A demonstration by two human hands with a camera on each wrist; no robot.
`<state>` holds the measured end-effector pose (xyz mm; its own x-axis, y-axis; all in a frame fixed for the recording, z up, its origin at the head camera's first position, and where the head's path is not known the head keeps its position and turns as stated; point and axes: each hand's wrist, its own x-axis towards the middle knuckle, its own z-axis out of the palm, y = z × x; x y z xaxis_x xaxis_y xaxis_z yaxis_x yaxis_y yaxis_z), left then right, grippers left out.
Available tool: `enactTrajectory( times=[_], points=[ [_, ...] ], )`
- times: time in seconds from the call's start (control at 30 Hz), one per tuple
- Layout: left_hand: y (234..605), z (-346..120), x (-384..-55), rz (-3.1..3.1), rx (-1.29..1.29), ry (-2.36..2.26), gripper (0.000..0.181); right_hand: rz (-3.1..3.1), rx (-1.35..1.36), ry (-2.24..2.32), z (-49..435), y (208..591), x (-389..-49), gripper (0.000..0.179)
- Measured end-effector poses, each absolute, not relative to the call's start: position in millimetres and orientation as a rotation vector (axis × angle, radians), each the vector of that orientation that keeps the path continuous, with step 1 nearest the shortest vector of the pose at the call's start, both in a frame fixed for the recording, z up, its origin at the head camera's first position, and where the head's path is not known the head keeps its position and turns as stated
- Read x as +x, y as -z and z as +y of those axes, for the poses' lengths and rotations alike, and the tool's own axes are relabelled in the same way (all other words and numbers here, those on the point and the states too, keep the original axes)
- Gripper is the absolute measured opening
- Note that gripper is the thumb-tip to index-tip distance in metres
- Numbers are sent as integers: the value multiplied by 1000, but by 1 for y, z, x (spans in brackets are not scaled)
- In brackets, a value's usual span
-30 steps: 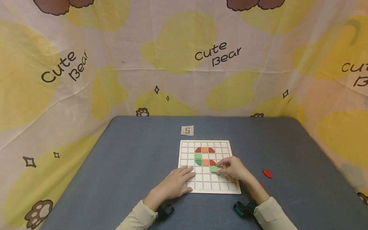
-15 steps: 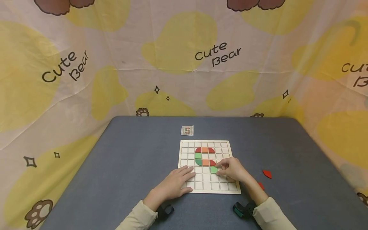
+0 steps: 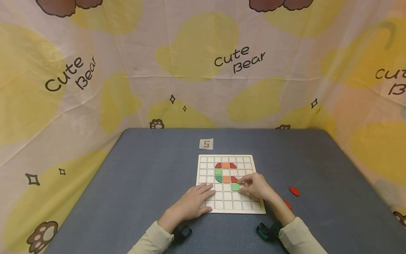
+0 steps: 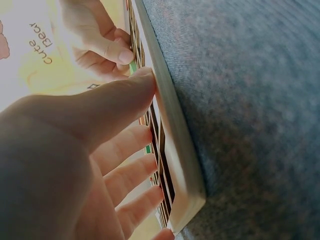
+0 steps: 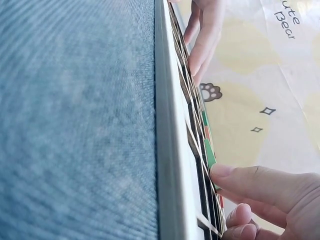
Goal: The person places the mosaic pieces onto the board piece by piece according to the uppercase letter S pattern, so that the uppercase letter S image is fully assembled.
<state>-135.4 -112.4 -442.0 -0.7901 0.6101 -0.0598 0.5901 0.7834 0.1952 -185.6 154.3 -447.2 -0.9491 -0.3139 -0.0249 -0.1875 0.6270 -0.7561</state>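
R hand [image 3: 256, 186] is pinching the lt green tile [image 3: 235, 187] btwn thumb & index; index contact is partly hidden, but in the R wrist view the thumb tip is plainly touching it. Tile is lying immed. left of those fingertips, on the board [image 3: 232, 205], w/ its right edge at them. It's looking square, so no long axis to go by; sides are running approx. parallel w/ the grid lines. Can't tell if it's sitting fully flat.

Key relation: dk red piece [image 3: 234, 179] is sitting just beyond the tile, by the index tip, so the tile's far side is prob. leaving little room for a nudge that way. Orange square [image 3: 226, 179] is lying farther left of the fingertips, beside the red.

R hand is clearly nearer. L hand [image 3: 192, 201] is resting on the board's left part, fingers extended & grasping nothing, w/ bare cells btwn its tips & the tile. Loose red quarter piece [image 3: 294, 192] is lying well right of the R fingers; second red piece [image 3: 288, 205] is showing partly by the R forearm.
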Motion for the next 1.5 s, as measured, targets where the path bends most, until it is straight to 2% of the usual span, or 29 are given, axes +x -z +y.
enactTrajectory(
  times=[1.5],
  points=[
    [439, -112, -135, 2844, 949, -292, 53, 2662, -349, 1254, 163, 444, -187, 24]
  ],
)
